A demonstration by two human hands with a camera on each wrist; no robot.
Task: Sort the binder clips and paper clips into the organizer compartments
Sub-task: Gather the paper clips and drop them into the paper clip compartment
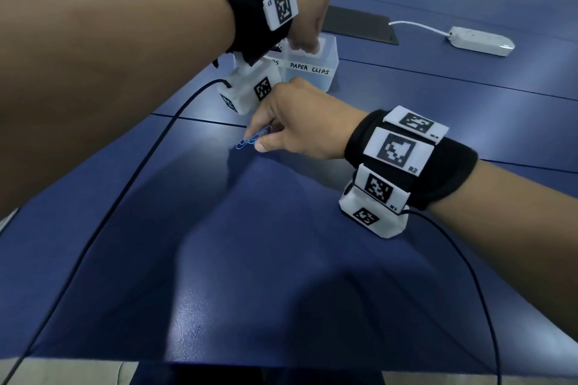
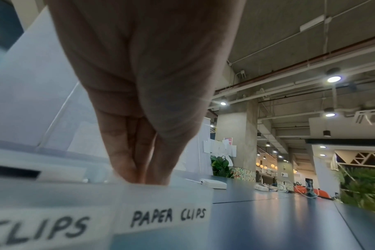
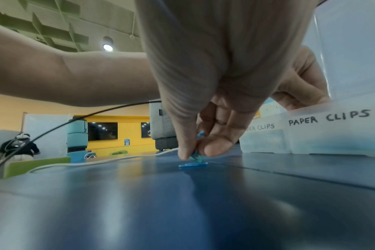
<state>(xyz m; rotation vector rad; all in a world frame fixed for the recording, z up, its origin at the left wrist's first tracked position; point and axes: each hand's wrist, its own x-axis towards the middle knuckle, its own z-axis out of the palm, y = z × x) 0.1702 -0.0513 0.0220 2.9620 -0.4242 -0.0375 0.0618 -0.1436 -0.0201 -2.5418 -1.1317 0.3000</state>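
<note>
A translucent organizer (image 1: 325, 72) stands at the back of the blue table, its right compartment labelled PAPER CLIPS (image 2: 167, 216), also in the right wrist view (image 3: 328, 118). My left hand (image 1: 301, 48) hangs over that compartment with fingers bunched together pointing down; its fingertips (image 2: 139, 177) dip behind the rim, so anything between them is hidden. In front of the organizer my right hand (image 1: 258, 142) pinches blue paper clips (image 1: 250, 141) between thumb and forefinger at the table surface. In the right wrist view the pinched clips (image 3: 196, 156) are tilted up, and another blue clip (image 3: 193, 164) lies flat just below them.
A dark flat pad (image 1: 359, 25) and a white power strip (image 1: 481, 40) with its cord lie behind the organizer. Black cables (image 1: 125, 184) from the wrist cameras cross the table at left and right. The blue table (image 1: 281, 275) reaches to its front edge near me.
</note>
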